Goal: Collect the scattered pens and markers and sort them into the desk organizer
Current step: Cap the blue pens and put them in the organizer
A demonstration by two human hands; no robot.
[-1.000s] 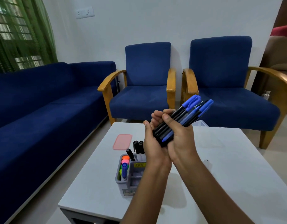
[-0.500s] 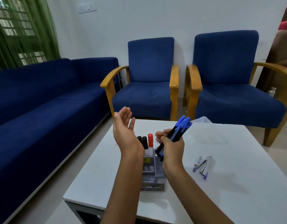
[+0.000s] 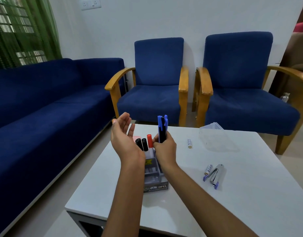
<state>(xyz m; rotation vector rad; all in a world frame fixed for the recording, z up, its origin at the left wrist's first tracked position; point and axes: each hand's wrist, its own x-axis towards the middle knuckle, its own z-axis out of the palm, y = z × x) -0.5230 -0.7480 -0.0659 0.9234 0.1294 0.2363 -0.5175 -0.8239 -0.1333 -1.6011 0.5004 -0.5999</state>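
My right hand (image 3: 164, 148) grips a bundle of blue-capped pens (image 3: 162, 128), held upright just above the grey desk organizer (image 3: 155, 177) on the white table (image 3: 232, 202). Two black-capped markers (image 3: 141, 143) and a red-capped marker (image 3: 149, 140) stand in the organizer's back compartments. My left hand (image 3: 124, 135) hovers to the left of the organizer, palm turned up, fingers relaxed and holding nothing. My arms hide much of the organizer.
A stapler (image 3: 215, 175) and a battery (image 3: 208, 169) lie to the right on the table, another battery (image 3: 189, 143) farther back. A clear plastic box (image 3: 215, 137) sits at the far right. A pink lid (image 3: 135, 138) peeks behind my left hand. Blue armchairs and a sofa surround the table.
My left hand let go of the pen bundle and moved off to the left, open. My right hand tilted the pens upright and lowered them toward the organizer.
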